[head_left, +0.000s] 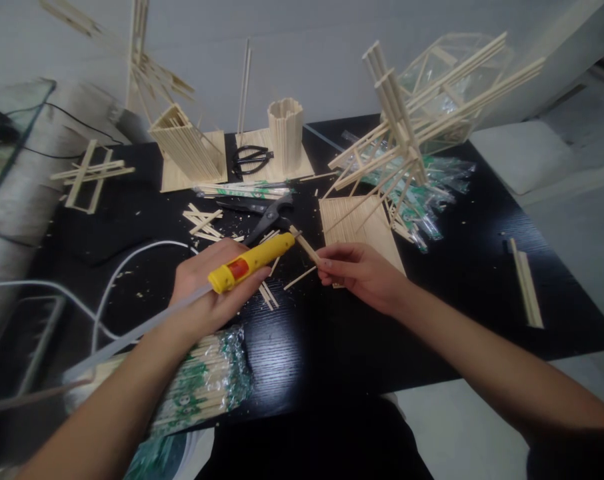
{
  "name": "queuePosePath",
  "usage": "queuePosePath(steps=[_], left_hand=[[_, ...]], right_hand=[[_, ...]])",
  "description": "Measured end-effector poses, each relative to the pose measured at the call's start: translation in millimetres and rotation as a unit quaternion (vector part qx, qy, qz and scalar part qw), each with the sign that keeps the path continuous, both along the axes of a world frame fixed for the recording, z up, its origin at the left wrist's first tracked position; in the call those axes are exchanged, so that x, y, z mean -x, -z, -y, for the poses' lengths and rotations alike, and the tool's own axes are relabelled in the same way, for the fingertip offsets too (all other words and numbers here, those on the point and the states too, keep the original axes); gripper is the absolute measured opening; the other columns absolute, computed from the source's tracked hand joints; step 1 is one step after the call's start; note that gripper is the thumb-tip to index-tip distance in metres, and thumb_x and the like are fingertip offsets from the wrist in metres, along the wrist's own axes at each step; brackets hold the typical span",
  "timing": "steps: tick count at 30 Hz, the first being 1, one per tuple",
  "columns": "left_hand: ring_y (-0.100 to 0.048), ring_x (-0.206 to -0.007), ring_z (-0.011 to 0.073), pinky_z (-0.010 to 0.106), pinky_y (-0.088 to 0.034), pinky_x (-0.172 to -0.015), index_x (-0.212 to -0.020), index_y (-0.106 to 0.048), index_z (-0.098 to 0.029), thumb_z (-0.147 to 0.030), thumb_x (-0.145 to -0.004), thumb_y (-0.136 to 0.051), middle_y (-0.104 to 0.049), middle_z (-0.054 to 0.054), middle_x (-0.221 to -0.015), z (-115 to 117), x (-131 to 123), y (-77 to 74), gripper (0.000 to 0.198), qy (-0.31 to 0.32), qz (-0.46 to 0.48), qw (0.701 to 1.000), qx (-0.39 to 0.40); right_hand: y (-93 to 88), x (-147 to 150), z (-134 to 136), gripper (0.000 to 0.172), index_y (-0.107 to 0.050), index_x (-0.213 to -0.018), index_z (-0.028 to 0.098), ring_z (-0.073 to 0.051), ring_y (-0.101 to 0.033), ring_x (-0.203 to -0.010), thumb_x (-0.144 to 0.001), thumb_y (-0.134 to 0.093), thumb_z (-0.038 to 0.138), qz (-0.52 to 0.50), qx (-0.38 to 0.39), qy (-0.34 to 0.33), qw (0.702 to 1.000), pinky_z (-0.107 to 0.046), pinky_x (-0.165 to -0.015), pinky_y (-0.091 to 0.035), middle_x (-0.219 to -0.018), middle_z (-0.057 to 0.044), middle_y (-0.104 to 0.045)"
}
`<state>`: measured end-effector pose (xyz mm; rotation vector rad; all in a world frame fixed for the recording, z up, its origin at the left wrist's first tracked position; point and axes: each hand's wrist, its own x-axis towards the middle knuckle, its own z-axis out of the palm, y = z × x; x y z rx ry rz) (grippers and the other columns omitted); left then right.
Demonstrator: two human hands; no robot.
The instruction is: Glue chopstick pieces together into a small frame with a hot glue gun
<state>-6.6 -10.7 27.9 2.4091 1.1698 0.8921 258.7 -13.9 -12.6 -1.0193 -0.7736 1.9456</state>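
Observation:
My left hand (209, 283) grips a yellow glue gun (252, 261) with a clear glue stick (132, 332) trailing out of its back. The gun's tip touches the end of a short wooden stick (306, 247). My right hand (359, 270) pinches that stick by its lower end, just right of the gun's nozzle. Both hands hover over a black table (457, 267), in front of a flat panel of glued sticks (355, 223).
A tall open stick structure (407, 127) stands at the back right over wrapped chopstick packets (427, 193). Pliers (272, 215), scissors (249, 159), a stick cup (285, 130) and a slanted stick box (187, 143) lie behind. A chopstick bundle (202, 383) sits near me; a white cable (122, 273) runs left.

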Motion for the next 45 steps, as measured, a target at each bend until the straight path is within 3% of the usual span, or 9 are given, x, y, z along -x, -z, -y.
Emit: queuePosePath(steps=[6,12,16,20,23,33,45], left_hand=[[-0.068,-0.081,0.0187,0.032,-0.053,-0.072,-0.095,-0.066,-0.022,-0.034,-0.097,-0.066,-0.071,0.004,-0.093,1.9,0.1,3.5,0.011,0.062,-0.02,0.998,0.025],[-0.059,-0.065,0.0165,0.033,-0.045,-0.061,-0.08,-0.059,-0.023,-0.043,-0.097,-0.064,-0.059,0.0,-0.072,-4.3,10.4,6.0,0.027,-0.125,-0.003,0.992,0.015],[-0.058,-0.059,0.0151,0.03,-0.047,-0.055,-0.087,-0.065,-0.022,-0.048,-0.094,-0.068,-0.061,-0.001,-0.07,-4.5,8.5,11.4,0.027,-0.183,0.118,0.967,0.135],[-0.06,-0.056,0.0128,0.028,-0.051,-0.052,-0.092,-0.066,-0.021,-0.045,-0.09,-0.074,-0.069,0.001,-0.084,-3.9,-4.3,9.7,0.026,-0.117,0.244,0.915,0.298],[-0.061,-0.057,0.0123,0.029,-0.054,-0.053,-0.084,-0.062,-0.02,-0.038,-0.083,-0.08,-0.072,0.003,-0.093,-4.2,-10.7,7.8,0.026,-0.106,0.265,0.893,0.349],[-0.065,-0.06,0.0132,0.029,-0.057,-0.064,-0.08,-0.059,-0.019,-0.029,-0.081,-0.081,-0.072,0.002,-0.085,0.1,-14.5,2.0,0.024,-0.123,0.271,0.869,0.394],[-0.064,-0.067,0.0118,0.024,-0.055,-0.067,-0.079,-0.059,-0.019,-0.03,-0.077,-0.085,-0.07,0.0,-0.082,-0.8,-15.7,2.2,0.028,-0.127,0.266,0.867,0.402]], right_hand=[[0.8,0.8,0.0,0.026,-0.081,-0.083,0.023,-0.009,-0.068,-0.064,-0.065,-0.097,0.031,0.006,0.0,0.002,1.0,-0.024,-0.069,-0.061,-0.073,0.004,-0.073],[3.1,0.5,1.4,0.022,-0.081,-0.084,0.024,-0.01,-0.069,-0.067,-0.068,-0.095,0.03,0.011,-0.006,-0.012,1.0,-0.027,-0.073,-0.061,-0.074,0.004,-0.074],[3.8,1.9,3.7,0.019,-0.082,-0.084,0.023,-0.01,-0.07,-0.067,-0.07,-0.093,0.03,0.023,-0.028,-0.019,0.999,-0.027,-0.072,-0.061,-0.074,0.003,-0.075],[2.8,4.8,6.5,0.018,-0.082,-0.087,0.022,-0.011,-0.071,-0.067,-0.074,-0.091,0.029,0.058,-0.056,-0.054,0.995,-0.027,-0.071,-0.06,-0.074,0.002,-0.076],[1.4,8.0,8.7,0.017,-0.081,-0.089,0.021,-0.011,-0.072,-0.066,-0.076,-0.09,0.028,0.075,-0.066,-0.077,0.992,-0.027,-0.071,-0.06,-0.073,0.001,-0.077],[2.7,10.9,10.0,0.024,-0.081,-0.09,0.018,-0.013,-0.073,-0.066,-0.074,-0.091,0.033,0.096,-0.069,-0.086,0.989,-0.028,-0.073,-0.061,-0.072,-0.001,-0.078],[7.3,10.4,10.5,0.019,-0.081,-0.092,0.018,-0.013,-0.074,-0.069,-0.077,-0.089,0.028,0.067,-0.08,-0.108,0.989,-0.029,-0.074,-0.064,-0.075,-0.001,-0.078]])
